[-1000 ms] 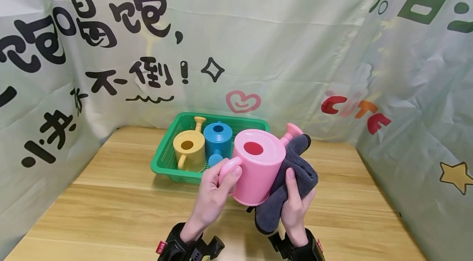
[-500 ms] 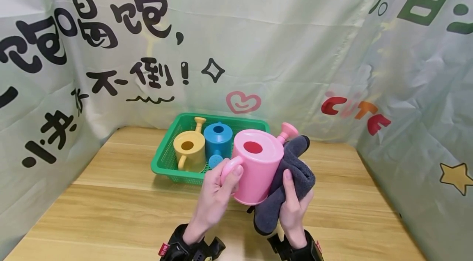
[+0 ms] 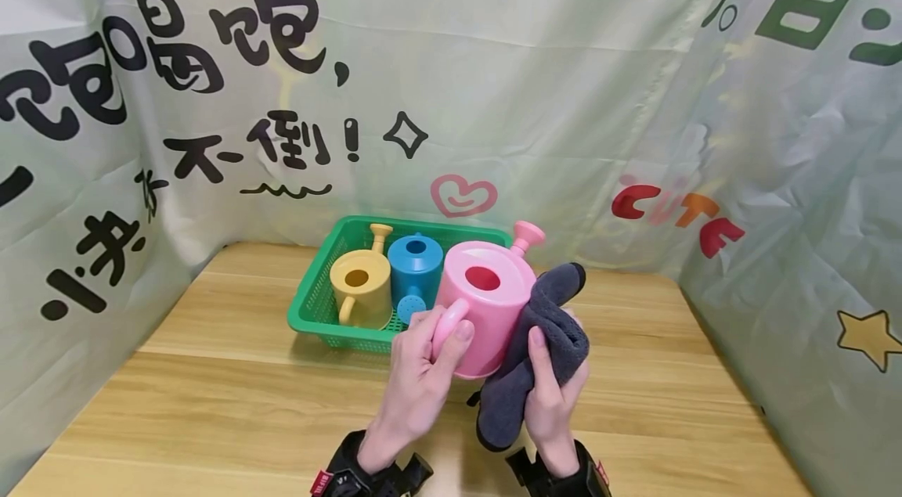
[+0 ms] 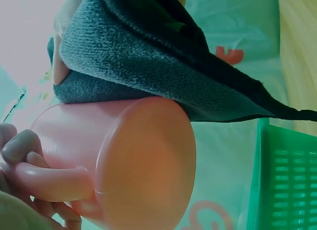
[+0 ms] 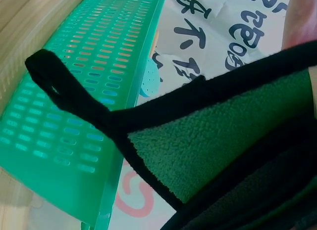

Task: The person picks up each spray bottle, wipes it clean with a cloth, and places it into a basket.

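A pink watering can (image 3: 486, 317) is held up above the table, tilted slightly. My left hand (image 3: 419, 379) grips its handle, and the left wrist view shows fingers curled through the handle beside the can's round base (image 4: 148, 161). In my right hand (image 3: 553, 403) is a bunched dark grey towel (image 3: 543, 356), with the thumb on top. The towel lies against the right side of the can's body. A black hanging loop (image 5: 64, 81) sticks out from the towel's corner in the right wrist view, where the right hand is mostly out of sight.
Behind the hands a green plastic basket (image 3: 338, 334) stands on the wooden table (image 3: 232, 395). Inside it are a yellow watering can (image 3: 362, 289) and a blue watering can (image 3: 416, 266). A printed cloth curtain (image 3: 550, 90) closes off the back and sides.
The pink can has shifted slightly up and left, turning so its spout points more away from me. The right hand and towel have moved left along with it.
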Motion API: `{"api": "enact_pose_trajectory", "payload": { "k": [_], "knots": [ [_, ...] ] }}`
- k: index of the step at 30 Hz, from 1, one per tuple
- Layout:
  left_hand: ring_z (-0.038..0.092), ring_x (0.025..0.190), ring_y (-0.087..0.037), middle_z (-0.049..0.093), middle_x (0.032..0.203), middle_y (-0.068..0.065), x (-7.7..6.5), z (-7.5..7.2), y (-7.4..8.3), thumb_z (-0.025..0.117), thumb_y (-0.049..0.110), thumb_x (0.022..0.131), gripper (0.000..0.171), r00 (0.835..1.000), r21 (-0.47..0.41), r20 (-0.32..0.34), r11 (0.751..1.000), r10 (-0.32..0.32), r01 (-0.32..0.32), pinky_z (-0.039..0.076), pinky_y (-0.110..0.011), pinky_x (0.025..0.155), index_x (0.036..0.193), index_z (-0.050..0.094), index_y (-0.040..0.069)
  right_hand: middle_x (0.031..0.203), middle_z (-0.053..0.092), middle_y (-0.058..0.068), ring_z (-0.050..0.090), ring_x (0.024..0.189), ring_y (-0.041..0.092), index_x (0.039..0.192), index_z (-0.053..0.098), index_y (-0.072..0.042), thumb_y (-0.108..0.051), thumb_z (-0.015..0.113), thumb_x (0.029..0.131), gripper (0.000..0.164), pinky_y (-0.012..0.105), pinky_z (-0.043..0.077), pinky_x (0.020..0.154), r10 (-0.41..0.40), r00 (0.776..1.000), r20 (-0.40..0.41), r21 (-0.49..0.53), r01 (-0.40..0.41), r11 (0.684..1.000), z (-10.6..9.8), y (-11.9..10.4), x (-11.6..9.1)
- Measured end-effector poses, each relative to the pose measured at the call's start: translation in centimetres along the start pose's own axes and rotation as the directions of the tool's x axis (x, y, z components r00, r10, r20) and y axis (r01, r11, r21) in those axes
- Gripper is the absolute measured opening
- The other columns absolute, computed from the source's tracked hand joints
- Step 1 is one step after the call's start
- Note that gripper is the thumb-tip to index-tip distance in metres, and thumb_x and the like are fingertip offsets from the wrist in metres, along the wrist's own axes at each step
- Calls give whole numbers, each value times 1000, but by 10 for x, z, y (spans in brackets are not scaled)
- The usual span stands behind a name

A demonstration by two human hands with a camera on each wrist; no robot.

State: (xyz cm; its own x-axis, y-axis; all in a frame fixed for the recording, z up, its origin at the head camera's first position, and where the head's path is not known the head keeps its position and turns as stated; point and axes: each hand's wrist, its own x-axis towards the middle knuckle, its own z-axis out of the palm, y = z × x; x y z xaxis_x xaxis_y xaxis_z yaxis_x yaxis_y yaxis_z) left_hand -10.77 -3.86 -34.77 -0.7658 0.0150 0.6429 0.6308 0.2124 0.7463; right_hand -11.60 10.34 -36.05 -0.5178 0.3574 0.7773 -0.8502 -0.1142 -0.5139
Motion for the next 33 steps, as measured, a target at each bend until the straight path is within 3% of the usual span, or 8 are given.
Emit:
{"api": "enact_pose_trajectory", "payload": {
  "k": [8,20,33],
  "knots": [
    [55,86,-11,55,64,4,-1,4,1,63,16,98,20,1000,72,-17,997,25,-24,44,-27,73,79,56,14,112,66,5,60,104,17,118,63,12,22,44,87,38,26,47,95,-36,999,28,-22,37,999,2,0,-2],
    [45,69,-2,51,64,7,-2,8,3,65,17,96,16,998,168,-19,984,58,-54,39,-25,78,83,56,16,111,64,4,59,102,17,112,62,13,25,46,81,37,26,46,96,-94,993,73,-90,101,991,6,0,-8],
    [46,71,-3,55,66,6,-2,10,0,65,17,97,13,997,172,-20,983,73,-68,40,-25,77,85,59,15,110,63,4,57,101,17,110,62,14,26,45,79,37,26,46,96,-118,987,111,-63,125,990,7,0,-8]
  ]
}}
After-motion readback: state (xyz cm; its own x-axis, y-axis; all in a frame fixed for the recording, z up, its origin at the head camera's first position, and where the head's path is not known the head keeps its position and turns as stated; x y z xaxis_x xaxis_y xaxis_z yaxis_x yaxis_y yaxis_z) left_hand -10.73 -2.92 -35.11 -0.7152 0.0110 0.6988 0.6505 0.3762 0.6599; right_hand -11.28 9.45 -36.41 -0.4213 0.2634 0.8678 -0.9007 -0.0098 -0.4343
